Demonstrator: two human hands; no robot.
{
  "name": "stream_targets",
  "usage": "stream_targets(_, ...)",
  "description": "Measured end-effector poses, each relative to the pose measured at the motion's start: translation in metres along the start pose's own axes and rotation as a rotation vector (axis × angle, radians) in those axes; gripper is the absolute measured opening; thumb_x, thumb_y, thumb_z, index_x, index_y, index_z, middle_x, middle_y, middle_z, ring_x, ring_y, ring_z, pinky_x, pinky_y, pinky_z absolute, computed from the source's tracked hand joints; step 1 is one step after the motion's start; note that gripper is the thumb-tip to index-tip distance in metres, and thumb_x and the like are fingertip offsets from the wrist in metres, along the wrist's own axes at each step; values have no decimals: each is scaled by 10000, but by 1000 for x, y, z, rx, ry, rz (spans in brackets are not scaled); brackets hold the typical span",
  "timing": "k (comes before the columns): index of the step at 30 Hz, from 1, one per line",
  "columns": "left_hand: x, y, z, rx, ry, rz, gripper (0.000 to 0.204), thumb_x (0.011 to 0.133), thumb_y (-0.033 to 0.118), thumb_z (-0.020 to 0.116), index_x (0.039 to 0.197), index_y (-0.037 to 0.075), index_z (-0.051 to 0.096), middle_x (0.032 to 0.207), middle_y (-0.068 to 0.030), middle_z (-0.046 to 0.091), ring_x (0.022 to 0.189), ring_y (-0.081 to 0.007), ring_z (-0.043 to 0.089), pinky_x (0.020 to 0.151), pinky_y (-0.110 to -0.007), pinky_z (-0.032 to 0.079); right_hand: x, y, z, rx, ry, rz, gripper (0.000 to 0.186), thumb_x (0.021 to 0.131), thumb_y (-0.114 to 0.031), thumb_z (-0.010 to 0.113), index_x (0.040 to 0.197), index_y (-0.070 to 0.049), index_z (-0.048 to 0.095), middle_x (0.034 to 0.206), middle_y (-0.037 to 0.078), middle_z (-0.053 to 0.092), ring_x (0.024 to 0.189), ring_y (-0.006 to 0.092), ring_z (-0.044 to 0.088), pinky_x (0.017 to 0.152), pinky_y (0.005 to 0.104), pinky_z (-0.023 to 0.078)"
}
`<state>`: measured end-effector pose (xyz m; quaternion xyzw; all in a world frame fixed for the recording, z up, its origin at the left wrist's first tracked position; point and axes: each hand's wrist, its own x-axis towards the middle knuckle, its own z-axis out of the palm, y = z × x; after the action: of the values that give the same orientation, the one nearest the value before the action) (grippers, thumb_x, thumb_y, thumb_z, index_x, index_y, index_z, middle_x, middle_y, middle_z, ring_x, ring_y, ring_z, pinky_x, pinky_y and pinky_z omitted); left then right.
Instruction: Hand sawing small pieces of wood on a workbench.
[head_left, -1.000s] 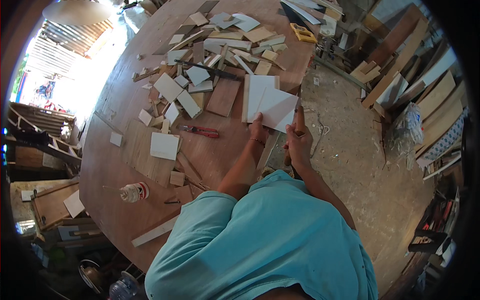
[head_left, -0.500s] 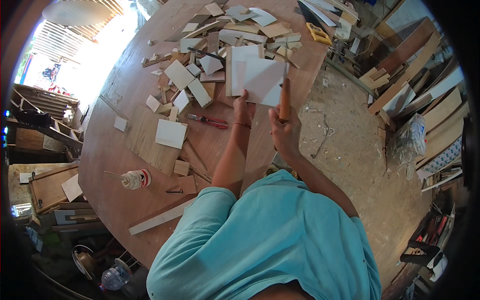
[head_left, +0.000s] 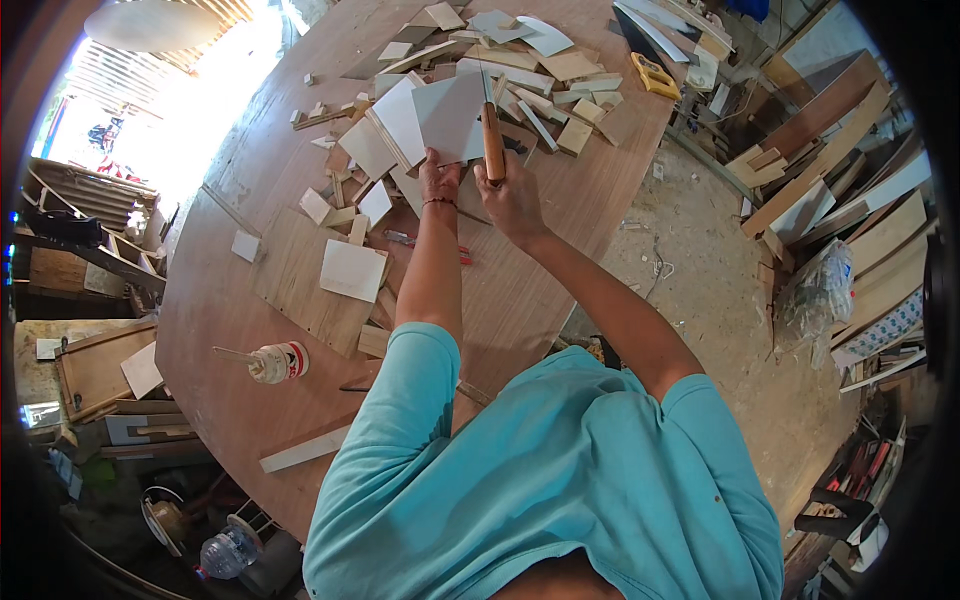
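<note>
My left hand point(head_left: 439, 182) is closed on the near edge of a white panel piece point(head_left: 447, 115), an assembly of flat white boards with a pale wood edge strip, raised over the scrap pile. In my right hand point(head_left: 513, 200) is a wooden-handled tool point(head_left: 492, 145), gripped by its orange-brown handle. Its thin metal blade points away from me along the right edge of the panel; seen edge-on, its exact kind is unclear. Beneath my left forearm, a red utility knife point(head_left: 400, 238) lies partly hidden on the table.
Wood offcuts point(head_left: 510, 60) are heaped at the far side of the round-edged table point(head_left: 220, 350). A yellow-handled saw point(head_left: 655, 75) lies at its far right edge. A glue bottle with a brush point(head_left: 278, 362) and a white square board point(head_left: 353, 268) are at left. Boards point(head_left: 830, 150) lean at right.
Both hands have moved left and farther away, carrying the panel piece and the tool. The panel piece is now turned and tilted, and my left forearm covers more of the utility knife.
</note>
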<state>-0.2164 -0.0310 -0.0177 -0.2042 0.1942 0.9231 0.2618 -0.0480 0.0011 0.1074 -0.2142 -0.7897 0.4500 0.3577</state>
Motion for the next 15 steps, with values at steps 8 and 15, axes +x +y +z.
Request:
stream_targets(8, -29, -38, -8, 673, 5, 37, 357, 875, 284, 541, 1039, -31, 510, 1004, -120, 541, 892, -228, 546, 697, -340, 476, -3, 27, -24, -62, 39, 14, 158, 803, -82, 609, 805, -3, 473, 616, 68, 529, 532, 172, 540, 513, 288, 432)
stream_targets(15, -66, -62, -30, 2130, -149, 481, 625, 699, 535, 643, 1037, 20, 541, 1114, -267, 491, 1161, -480, 299, 876, -673, 208, -54, 13, -70, -70, 47, 118, 176, 820, -97, 606, 878, 11, 481, 636, 67, 530, 541, 131, 531, 520, 266, 440)
